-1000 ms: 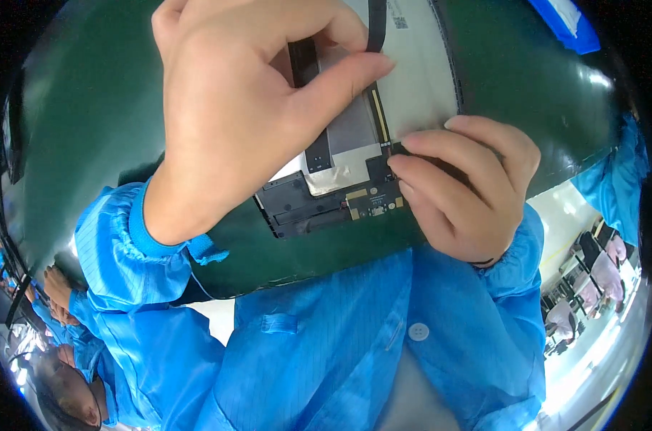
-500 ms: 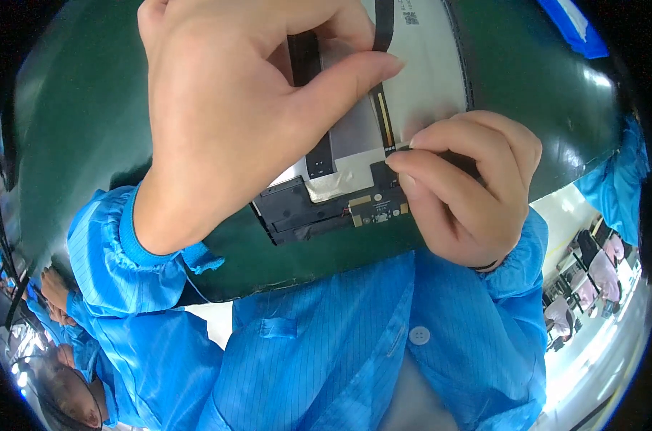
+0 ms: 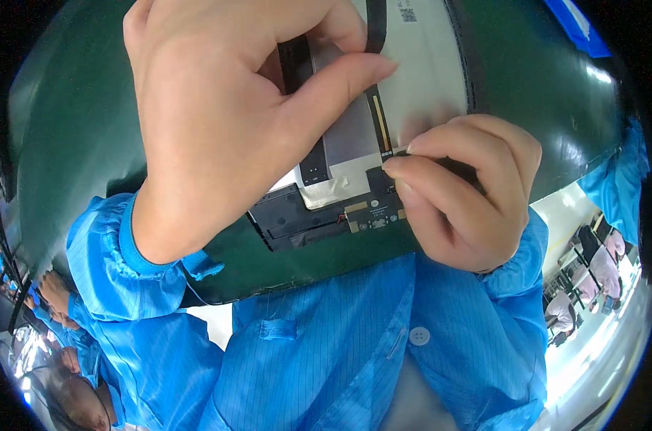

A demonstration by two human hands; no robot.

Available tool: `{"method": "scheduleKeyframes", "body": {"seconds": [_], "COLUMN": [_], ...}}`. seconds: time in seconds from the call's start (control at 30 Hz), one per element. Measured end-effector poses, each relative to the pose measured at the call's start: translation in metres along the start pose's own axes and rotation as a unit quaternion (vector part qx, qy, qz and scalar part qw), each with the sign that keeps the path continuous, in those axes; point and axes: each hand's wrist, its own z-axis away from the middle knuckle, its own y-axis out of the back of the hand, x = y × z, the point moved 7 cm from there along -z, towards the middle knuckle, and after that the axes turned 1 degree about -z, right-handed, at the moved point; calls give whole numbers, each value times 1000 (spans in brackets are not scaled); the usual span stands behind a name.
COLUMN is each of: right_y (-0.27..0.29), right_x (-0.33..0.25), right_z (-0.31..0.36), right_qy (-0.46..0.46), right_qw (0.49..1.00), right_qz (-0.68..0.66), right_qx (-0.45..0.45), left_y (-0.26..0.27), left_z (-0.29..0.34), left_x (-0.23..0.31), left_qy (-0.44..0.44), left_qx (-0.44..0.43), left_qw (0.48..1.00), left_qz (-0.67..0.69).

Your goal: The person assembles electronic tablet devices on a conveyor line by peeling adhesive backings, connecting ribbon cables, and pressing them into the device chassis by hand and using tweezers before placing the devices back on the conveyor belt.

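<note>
Your left hand (image 3: 211, 118), pinching the black ribbon (image 3: 376, 27), hides part of the opened device (image 3: 425, 79); your right hand (image 3: 477, 190) bunches at the ribbon's end—grip unclear. Green table (image 3: 556, 122) beneath, blue-and-white item (image 3: 579, 29) far right, co-worker (image 3: 81, 399) left.

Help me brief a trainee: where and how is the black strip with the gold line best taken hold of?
Probably by its long edges near the lower end, coming from the right: the strip is narrow and appears flat against the pale panel, gold-lined face up, and the left hand crowds its upper left side. The right hand is at that end.
</note>
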Motion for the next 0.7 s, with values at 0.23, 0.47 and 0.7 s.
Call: {"method": "scheduleKeyframes", "body": {"seconds": [0.23, 0.47, 0.7], "right_y": [5, 18, 17], "right_x": [2, 11, 5], "right_z": [-2, 0, 2], "right_qy": [10, 25, 63], "right_qw": [1000, 1000, 996], "right_qz": [-1, 6, 69], "right_qx": [3, 12, -13], "left_y": [-1, -4, -8], "left_z": [-4, -19, -25], "left_x": [2, 14, 23], "left_qy": [-11, -20, 43], "left_qx": [-1, 14, -7], "left_qw": [1000, 1000, 999], "left_qz": [-8, 1, 22]}}
